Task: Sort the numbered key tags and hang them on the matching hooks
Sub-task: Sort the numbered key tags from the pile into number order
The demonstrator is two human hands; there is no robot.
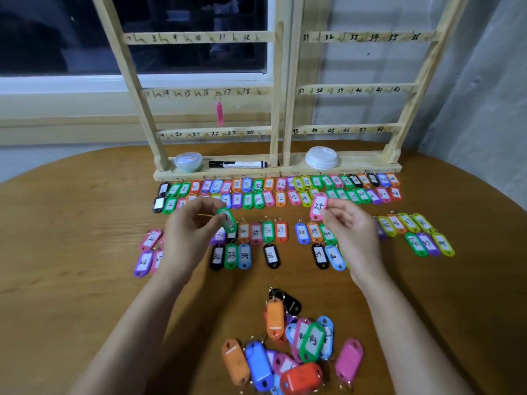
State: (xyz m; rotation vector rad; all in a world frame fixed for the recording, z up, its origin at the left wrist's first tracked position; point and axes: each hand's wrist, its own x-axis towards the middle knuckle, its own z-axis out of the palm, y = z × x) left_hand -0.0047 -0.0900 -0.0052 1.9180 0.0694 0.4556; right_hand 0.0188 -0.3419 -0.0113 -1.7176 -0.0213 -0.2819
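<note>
Far left of the wooden table (71,252): a few pink and purple tags (148,252) lie flat. Left hand (194,226) is raised above the table, fingers curled, pinching a green key tag (226,220) that is tilted, number not readable. Behind it, two rows of sorted tags (279,189) run along the base of the wooden hook rack (216,92), numbers rising left to right. On the rack base: a small lidded tub (188,161), then a black marker (238,164) lying flat. One pink hanging tag (219,114) is on a hook near the 17 mark, left panel. More tags in the thirties (256,232) lie mid-table between the hands. Unsorted pile (291,354) sits near the front edge, centre, many tags face down. A white lid stack (321,157) rests on the rack's right half. Right hand (348,226) pinches a pink key tag (318,206) marked 24, held upright just over the sorted rows. Far right: yellow-green, orange and purple tags in the forties (413,232), flat on the table.
</note>
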